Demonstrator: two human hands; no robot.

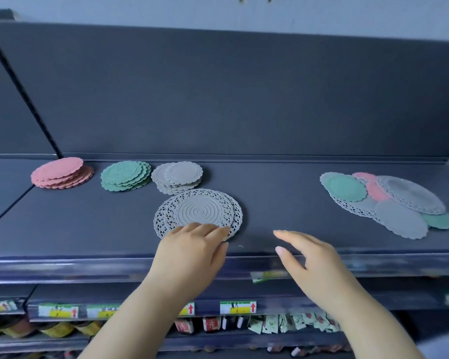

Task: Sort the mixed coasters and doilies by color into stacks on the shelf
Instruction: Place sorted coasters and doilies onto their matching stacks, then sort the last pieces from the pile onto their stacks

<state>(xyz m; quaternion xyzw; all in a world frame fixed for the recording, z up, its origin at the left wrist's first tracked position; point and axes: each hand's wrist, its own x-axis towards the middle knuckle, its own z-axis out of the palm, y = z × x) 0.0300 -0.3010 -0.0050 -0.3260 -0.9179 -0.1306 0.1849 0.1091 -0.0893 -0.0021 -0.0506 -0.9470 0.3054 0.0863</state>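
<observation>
Under the fingers (pixel 213 230) of the left hand (pixel 192 250) lies the near rim of a stack of grey lace doilies (pixel 199 213). These fingers are nearly straight and rest flat on the lace, curled round nothing. This touch looks meant to square up the stack, whose layers sit a little offset from one another.

Just beyond those fingertips stands a stack of small grey coasters (pixel 180 177). Farther to their left are a green stack (pixel 125 175) and a pink stack (pixel 62 173), in a row along the back of the shelf (pixel 278 193). There is one colour to a heap, so the sorted pieces are kept apart and are easy to add to. The two grey stacks sit close together, probably because they share a colour.

The right hand (pixel 314 257) hovers above the shelf's front edge with its palm turned inward. Its fingers (pixel 290 235) are loose and extended, holding nothing. Well away to the right of them lies the mixed pile (pixel 389 200), where green, pink and grey rounds overlap with lace doilies, not yet sorted. The empty right hand, being nearer, seems the natural one to reach there next.

Below both hands, a lower shelf carries price labels (pixel 237 307) and small packets (pixel 290 323).
</observation>
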